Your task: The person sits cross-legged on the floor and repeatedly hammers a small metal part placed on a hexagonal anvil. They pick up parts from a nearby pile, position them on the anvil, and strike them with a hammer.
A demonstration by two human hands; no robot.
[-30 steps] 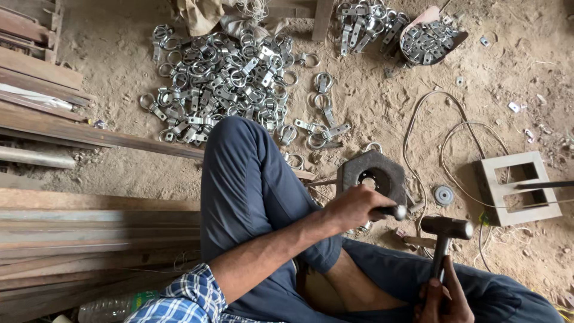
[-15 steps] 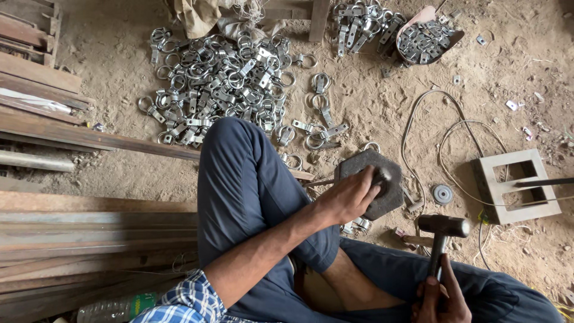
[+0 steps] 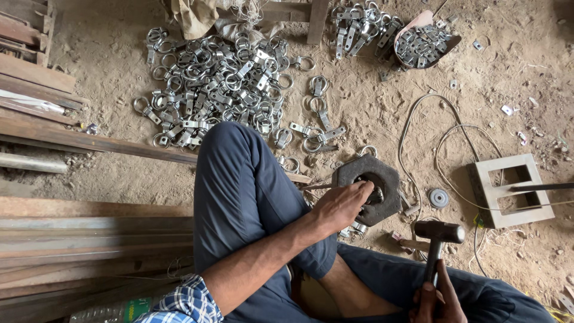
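Left hand (image 3: 342,206) reaching out from a blue-checked sleeve (image 3: 179,302), fingers curled narrow and pressing a small metal piece (image 3: 373,196) at the hole of a dark hexagonal block (image 3: 372,188); whether pinching the piece or only steadying it, cannot tell. Block lying on the sandy ground (image 3: 382,113), just beyond the raised left knee (image 3: 230,155) in dark blue trousers. A thin rod (image 3: 317,186) poking out from under the hand toward the knee.

Right hand (image 3: 437,302) closing fully around the handle of a hammer (image 3: 439,236) at the bottom edge, holding it upright with the dark head hovering just right of the block, apart from it.

Spreading outward: a small round disc (image 3: 439,198) lying near the block on its right; a pale square frame block (image 3: 509,190) further right, with a dark bar (image 3: 541,187) resting across it; thin wire (image 3: 430,131) looping over the ground between them. Beyond the knee, a wide heap of shiny metal ring clamps (image 3: 221,84) lying scattered, a few stragglers (image 3: 317,128) trailing toward the hexagonal block. More of the same clamps (image 3: 362,27) piling at the top, some filling a shallow pan (image 3: 427,42). Rusty metal bars (image 3: 84,224) and wooden planks (image 3: 36,72) stacking along the left side.
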